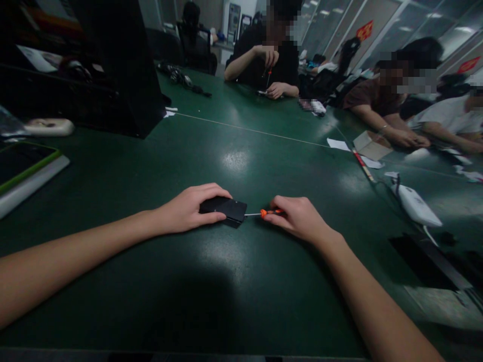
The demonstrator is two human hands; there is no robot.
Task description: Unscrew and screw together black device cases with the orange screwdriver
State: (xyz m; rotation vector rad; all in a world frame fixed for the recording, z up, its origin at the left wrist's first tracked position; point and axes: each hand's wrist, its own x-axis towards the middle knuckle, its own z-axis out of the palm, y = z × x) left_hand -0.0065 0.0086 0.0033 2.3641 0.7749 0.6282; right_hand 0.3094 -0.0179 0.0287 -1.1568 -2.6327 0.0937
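L hand [188, 210] lies over the black device [225, 209], grip closed on it w/ fingers on top and thumb at the near edge, pressing it flat on the green worktop [234, 281]. R hand [298, 217] pinches the orange-handled screwdriver [264, 213], held approx. level, tip touching the device's right edge. Device sits mid-worktop, between both hands.

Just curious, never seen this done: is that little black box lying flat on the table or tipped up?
Flat. The black box rests on the green table under the left hand.
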